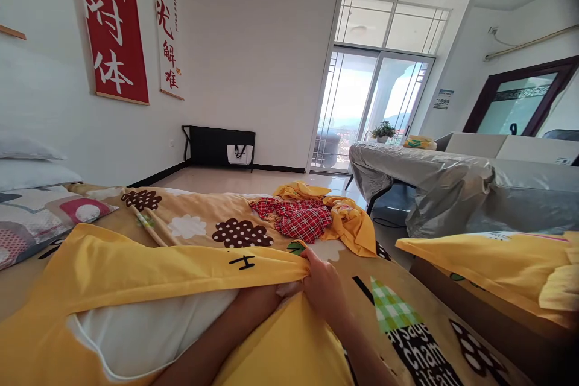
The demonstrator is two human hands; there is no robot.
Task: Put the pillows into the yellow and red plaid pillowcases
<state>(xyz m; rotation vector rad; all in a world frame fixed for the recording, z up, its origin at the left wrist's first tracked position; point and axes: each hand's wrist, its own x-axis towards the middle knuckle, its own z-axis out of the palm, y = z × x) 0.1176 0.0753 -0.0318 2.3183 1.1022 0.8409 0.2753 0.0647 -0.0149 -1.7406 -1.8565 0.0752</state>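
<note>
The right hand (323,284) is closed, pinching the open edge of the yellow fabric pillowcase (158,265), which lies on the brown patterned bedsheet (407,307) with a soft white pillow (149,329) partly inside. The left forearm (226,329) enters the opening. The left hand is hidden there, so its grip cannot be told.

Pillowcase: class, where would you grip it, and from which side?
Likely grip the pillowcase by its open hem, from the near side where the white pillow shows. The hem is a thin loose fold lifted off the pillow; the right hand pinches it there.
</note>
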